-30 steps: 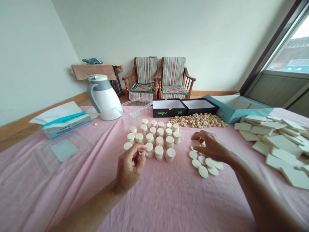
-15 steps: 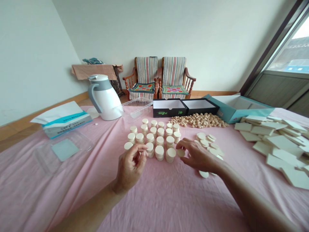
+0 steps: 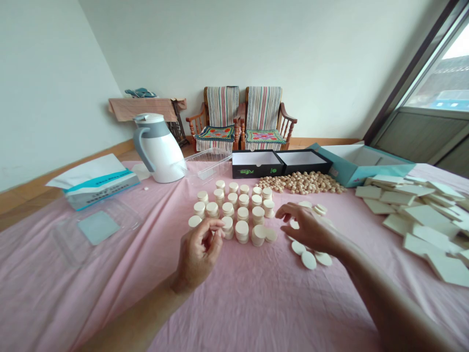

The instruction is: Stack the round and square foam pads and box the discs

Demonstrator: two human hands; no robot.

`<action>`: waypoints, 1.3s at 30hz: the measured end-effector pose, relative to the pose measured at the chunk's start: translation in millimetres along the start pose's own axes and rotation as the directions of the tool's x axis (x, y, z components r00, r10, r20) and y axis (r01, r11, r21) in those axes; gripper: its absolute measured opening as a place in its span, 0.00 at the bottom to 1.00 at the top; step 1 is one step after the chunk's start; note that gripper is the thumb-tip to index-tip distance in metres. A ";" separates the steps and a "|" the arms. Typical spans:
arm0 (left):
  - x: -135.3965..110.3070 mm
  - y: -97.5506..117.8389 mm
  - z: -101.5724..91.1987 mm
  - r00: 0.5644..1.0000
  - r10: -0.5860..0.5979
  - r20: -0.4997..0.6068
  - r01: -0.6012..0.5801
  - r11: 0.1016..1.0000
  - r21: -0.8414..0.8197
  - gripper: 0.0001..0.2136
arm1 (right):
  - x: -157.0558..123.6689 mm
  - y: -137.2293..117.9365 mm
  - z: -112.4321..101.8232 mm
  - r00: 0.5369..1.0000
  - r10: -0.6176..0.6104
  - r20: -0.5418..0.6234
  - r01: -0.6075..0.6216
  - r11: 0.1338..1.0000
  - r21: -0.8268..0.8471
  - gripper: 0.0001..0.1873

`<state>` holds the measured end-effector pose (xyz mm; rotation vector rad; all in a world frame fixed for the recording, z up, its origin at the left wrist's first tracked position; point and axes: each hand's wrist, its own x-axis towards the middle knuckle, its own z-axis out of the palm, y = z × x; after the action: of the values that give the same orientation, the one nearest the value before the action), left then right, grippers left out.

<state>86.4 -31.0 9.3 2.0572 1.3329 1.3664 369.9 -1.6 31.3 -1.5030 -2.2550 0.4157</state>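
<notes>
Pale round wooden discs stand in short stacks, set out in rows on a pink cloth. A single disc lies at the right side of the front-right stack. My right hand is just right of it, over a loose group of discs; its fingers are apart and nothing shows between them. At the front left of the rows is my left hand, fingers curled and thumb drawn in to them. Whatever those fingers may hold is hidden. This hand partly covers the stacks behind it.
Behind the rows lie small wooden balls, black boxes and a teal box. Square wooden pieces are heaped at right. A white jug, a tissue pack and a clear plastic tray stand at left.
My right hand has let go of a disc beside the front-right stack and moved right, its fingers spreading over the loose discs. My left hand has stayed in place.
</notes>
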 end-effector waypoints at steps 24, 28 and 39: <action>1.6 4.3 -0.6 1.000 -0.011 -0.001 0.011 1.000 0.008 0.06 | -3.9 -12.3 -4.4 0.998 0.003 0.065 0.004 0.994 -0.113 0.08; 1.5 4.4 -0.6 1.000 -0.016 0.004 0.016 1.000 0.010 0.06 | -5.6 -30.2 7.4 0.997 -0.025 0.074 0.033 0.994 -0.103 0.07; 0.9 2.1 -0.5 1.000 -0.023 0.004 0.023 1.000 0.010 0.06 | -10.3 -2.5 -15.0 0.977 0.140 0.159 -0.103 0.970 -0.222 0.06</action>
<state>87.2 -31.5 11.5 2.0437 1.3601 1.3474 378.6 -11.7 43.9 -1.7827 -2.4133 0.3630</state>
